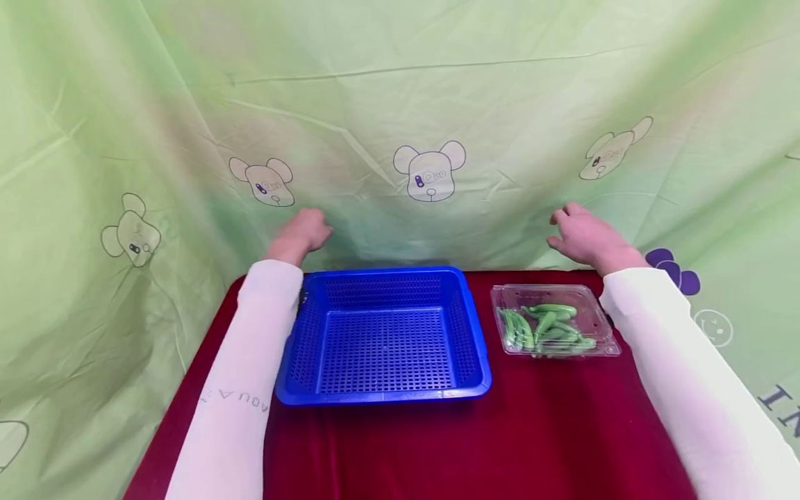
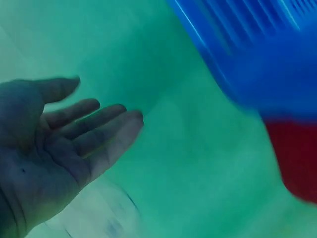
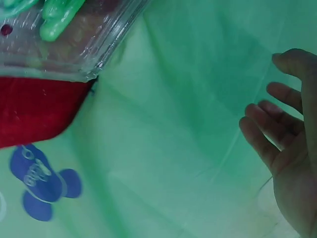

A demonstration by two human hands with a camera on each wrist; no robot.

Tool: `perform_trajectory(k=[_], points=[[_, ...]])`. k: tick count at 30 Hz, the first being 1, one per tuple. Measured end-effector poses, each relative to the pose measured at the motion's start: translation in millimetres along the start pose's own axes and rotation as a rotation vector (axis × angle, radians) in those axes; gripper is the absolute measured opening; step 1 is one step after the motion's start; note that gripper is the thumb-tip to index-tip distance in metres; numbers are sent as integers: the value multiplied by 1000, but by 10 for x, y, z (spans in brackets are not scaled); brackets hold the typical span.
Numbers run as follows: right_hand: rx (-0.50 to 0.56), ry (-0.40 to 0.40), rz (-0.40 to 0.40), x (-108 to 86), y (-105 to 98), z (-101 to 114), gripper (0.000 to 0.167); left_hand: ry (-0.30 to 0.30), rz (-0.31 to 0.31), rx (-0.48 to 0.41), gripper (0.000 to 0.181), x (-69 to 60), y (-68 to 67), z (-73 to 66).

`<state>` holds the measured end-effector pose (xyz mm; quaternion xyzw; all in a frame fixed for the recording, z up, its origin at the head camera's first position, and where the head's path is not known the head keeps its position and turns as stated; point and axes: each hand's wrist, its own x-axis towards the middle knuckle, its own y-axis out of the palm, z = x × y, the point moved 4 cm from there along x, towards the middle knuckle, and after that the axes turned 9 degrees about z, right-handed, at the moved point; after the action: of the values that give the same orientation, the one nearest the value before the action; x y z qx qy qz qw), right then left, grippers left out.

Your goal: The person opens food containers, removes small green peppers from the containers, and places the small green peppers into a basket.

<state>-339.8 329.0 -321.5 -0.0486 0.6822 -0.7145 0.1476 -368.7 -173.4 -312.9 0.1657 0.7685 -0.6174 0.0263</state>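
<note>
1. The person's left hand hangs in the air near the far-left corner of a blue, rectangular, perforated plastic basket; thumb and fingers are apart, gripping nothing.
2. The right hand is raised beyond a clear plastic, rectangular container, fingers loosely bent, thumb apart, likewise gripping nothing.
3. The basket's back rim lies along the far edge of the red cloth-covered table; the container sits just beside that edge, to the right.
4. A strip of red separates the two; more stretches in front of both.
5. Count: two hands, one basket, one container, several slender green vegetables inside it, overlapping too much to number.
</note>
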Motion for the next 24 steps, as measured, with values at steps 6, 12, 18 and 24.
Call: perform_trajectory(k=[6, 12, 18, 24], points=[[-91, -176, -120, -215, 73, 418, 28, 170, -95, -251, 34, 117, 174, -1014], [-41, -315, -226, -676, 439, 836, 16, 182, 2, -664, 33, -4, 809, -1944], [-107, -395, -414, -1013, 848, 1190, 19, 21, 91, -809, 14, -27, 1270, -2513], [-95, -420, -464, -1195, 1177, 1405, 21, -127, 138, -956, 12, -85, 1519, -2767]])
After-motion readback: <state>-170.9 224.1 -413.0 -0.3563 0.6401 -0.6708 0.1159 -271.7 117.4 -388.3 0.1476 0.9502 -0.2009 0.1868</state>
